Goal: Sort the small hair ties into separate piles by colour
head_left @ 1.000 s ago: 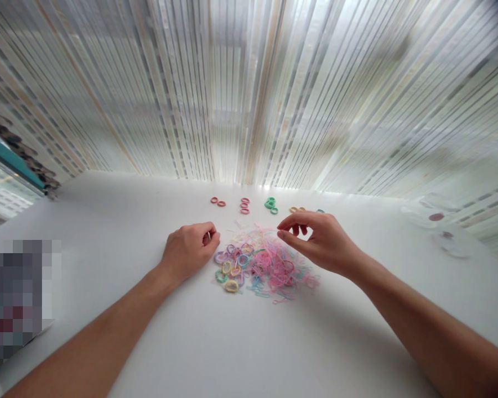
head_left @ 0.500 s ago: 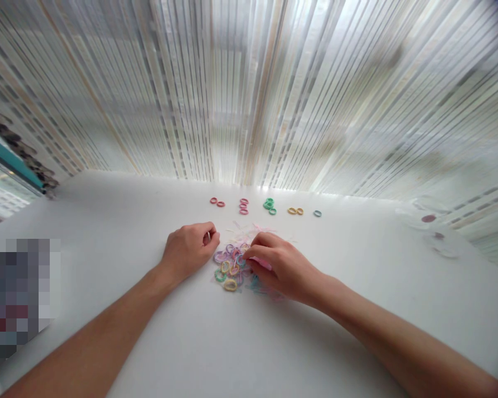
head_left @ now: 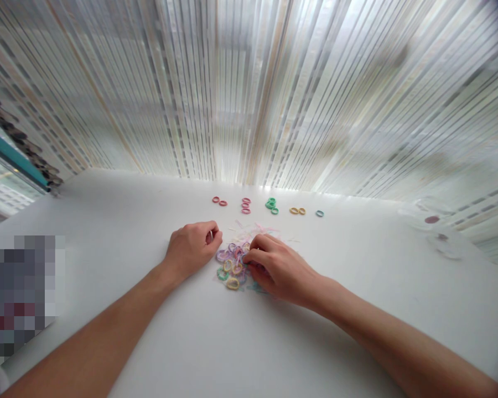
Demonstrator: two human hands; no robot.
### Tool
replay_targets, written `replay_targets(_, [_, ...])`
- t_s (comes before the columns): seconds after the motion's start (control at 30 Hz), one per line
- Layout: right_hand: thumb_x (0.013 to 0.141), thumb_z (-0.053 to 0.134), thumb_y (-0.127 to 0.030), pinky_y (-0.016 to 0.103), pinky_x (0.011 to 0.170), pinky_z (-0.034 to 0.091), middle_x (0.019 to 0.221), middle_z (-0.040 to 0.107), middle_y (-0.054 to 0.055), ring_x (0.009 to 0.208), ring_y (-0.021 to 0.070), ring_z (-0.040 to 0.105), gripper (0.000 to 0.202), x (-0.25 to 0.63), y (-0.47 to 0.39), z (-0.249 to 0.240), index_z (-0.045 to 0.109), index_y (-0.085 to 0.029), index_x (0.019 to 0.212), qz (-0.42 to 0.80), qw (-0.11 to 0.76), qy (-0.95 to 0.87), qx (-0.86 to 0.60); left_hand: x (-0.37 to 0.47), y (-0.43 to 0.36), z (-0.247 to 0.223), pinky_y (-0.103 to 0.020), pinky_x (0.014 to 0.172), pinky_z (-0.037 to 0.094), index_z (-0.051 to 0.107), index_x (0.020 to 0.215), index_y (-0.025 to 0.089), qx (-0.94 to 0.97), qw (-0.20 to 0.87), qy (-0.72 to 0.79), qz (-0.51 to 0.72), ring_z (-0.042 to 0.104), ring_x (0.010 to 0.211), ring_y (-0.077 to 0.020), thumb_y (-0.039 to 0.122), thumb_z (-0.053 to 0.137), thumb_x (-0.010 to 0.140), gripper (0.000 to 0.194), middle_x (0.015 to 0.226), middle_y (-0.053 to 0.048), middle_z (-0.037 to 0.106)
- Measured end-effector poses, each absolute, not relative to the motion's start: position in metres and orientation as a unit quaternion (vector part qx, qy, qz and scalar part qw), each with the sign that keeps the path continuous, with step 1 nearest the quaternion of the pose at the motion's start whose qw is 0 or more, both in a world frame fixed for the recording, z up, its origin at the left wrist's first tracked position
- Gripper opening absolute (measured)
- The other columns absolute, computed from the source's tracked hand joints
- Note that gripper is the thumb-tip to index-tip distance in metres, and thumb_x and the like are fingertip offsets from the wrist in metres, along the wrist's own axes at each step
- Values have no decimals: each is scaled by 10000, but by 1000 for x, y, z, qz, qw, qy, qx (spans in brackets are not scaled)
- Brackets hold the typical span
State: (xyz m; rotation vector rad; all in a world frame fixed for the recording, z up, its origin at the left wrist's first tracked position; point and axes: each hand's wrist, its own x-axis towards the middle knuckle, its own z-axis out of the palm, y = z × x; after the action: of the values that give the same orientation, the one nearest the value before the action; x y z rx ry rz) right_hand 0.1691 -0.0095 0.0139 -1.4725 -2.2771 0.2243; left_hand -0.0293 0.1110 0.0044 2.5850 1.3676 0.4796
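Observation:
A mixed pile of small coloured elastic hair ties lies in the middle of the white table, with purple, yellow, green and blue ones showing. My right hand reaches into the pile's right side, thumb and fingers pinched together among the bands. What is between those fingertips is hidden. Just left of the pile, my left hand rests on the table with fingers curled closed and nothing visible in them. Pale thin strips or bands spread out behind the pile.
Along the back sit small groups: red ties, pink ties, green ties, yellow ties and one teal tie. Clear round objects stand at right. A string curtain hangs behind the table. A pixelated patch covers the left edge.
The right hand's fingers have shifted slightly within the pile, and less pink shows beneath them. The whole view has moved a little; the left hand keeps its place and pose.

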Motion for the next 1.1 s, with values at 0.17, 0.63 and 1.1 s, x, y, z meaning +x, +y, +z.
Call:
replay_targets(0.17, [883, 564, -91, 334, 761, 460, 973, 623, 113, 878, 223, 558, 144, 167, -9, 15, 687, -143, 938, 81, 187, -817, -539, -30, 111, 4, -299, 605, 283, 627, 770, 240, 869, 93, 457, 167, 554, 640, -169, 427, 453, 909, 290, 697, 3, 662])
replay_targets(0.63, [853, 539, -83, 331, 752, 433, 949, 586, 103, 840, 212, 519, 97, 167, -10, 13, 564, -158, 910, 95, 218, -809, -537, -30, 112, 2, -292, 610, 283, 611, 762, 244, 869, 90, 455, 174, 547, 637, -167, 423, 463, 906, 273, 684, 11, 652])
replay_targets(1.1, [888, 610, -113, 288, 739, 437, 891, 652, 58, 823, 177, 570, 74, 175, -12, 18, 635, -165, 934, 141, 300, -787, -521, -29, 113, 2, -295, 605, 283, 613, 759, 239, 867, 90, 459, 170, 547, 635, -165, 422, 464, 903, 276, 688, 8, 656])
